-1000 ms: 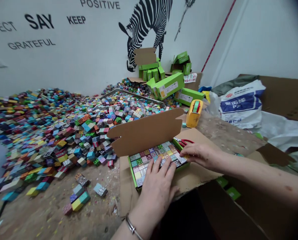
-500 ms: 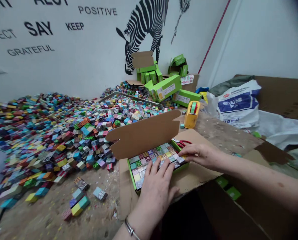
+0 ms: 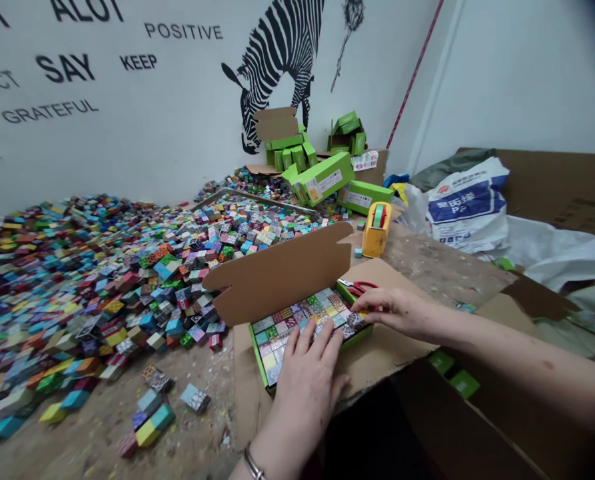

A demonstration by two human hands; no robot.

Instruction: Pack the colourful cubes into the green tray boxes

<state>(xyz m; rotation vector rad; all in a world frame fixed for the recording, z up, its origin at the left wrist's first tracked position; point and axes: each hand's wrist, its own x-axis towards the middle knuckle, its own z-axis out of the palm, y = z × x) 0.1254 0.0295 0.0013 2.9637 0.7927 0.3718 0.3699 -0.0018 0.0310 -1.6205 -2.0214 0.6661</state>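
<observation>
A green cardboard box (image 3: 258, 353) with its brown lid (image 3: 282, 273) raised lies in front of me, packed with rows of small patterned blocks (image 3: 282, 328). My left hand (image 3: 307, 380) lies over the near side of the box, fingers spread and touching the tops of the blocks. At the box's right end is my right hand (image 3: 394, 310), its fingers bent together against the end wall and corner. Red-handled pliers or scissors (image 3: 360, 288) lie just behind those fingers, partly hidden by them.
A large heap of colourful blocks (image 3: 127, 280) covers the left and back. A yellow tape dispenser (image 3: 376, 230) stands behind the box. Green boxes (image 3: 324, 179) are piled further back. A cardboard sheet (image 3: 377, 360) lies underneath; a white sack (image 3: 467, 207) sits at right.
The view has turned slightly, so the whole scene sits a little further left. Both hands keep nearly the same places on the box, with only small finger shifts.
</observation>
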